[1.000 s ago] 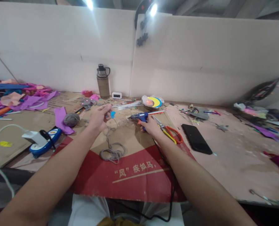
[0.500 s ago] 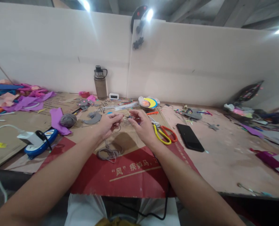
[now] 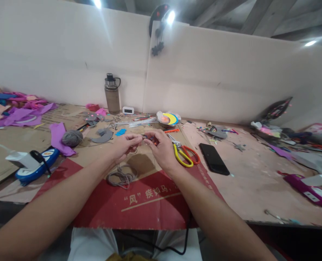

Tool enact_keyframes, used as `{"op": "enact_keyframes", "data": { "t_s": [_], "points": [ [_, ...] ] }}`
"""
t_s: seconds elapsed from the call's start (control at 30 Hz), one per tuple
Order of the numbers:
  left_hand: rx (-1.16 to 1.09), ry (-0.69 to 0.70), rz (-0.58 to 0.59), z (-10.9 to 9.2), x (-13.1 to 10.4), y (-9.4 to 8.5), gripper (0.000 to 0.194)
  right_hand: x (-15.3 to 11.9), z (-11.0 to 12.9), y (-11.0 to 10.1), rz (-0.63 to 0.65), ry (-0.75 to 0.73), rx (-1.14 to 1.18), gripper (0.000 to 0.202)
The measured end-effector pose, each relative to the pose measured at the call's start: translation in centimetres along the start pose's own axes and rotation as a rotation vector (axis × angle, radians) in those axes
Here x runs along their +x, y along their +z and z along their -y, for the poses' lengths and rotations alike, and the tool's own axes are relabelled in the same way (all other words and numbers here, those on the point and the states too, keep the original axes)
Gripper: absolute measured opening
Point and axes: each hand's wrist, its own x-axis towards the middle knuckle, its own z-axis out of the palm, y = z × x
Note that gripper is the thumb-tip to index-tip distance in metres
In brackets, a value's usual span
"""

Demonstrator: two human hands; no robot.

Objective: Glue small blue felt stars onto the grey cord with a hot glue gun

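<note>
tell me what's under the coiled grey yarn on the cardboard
Under the coiled grey yarn is the cardboard, red and brown showing around the loops. Whatever the strands themselves cover can't be seen.

Pinkish table (image 3: 253,181) with black phone (image 3: 214,158), magenta power strip (image 3: 295,181), small grey star (image 3: 239,146) and red-and-tan cardboard (image 3: 106,210).

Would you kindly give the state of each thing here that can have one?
Left hand, pinched
Right hand, curled, grip unclear
Scissors, lying flat
Phone, screen dark
Bottle, upright, capped
Yarn ball, wound
Loose yarn, looped
White adapter, plugged into blue power strip
</note>
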Motion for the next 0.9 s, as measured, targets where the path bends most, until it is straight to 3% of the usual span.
{"op": "enact_keyframes", "data": {
  "t_s": [0.43, 0.73, 0.9],
  "points": [
    [0.063, -0.042, -0.008, -0.1, -0.1, 0.1, 0.028, -0.2, -0.2, 0.0, -0.002, -0.032, -0.025, 0.008],
    [0.057, -0.045, 0.045, 0.2, 0.0, -0.2, 0.034, -0.2, 0.9, -0.4, 0.054, -0.026, -0.116, 0.019],
    [0.161, -0.032, 0.051, 0.2, -0.2, 0.1, 0.032, 0.0, 1.1, -0.4, 0.079, 0.022, -0.14, 0.029]
  ]
}}
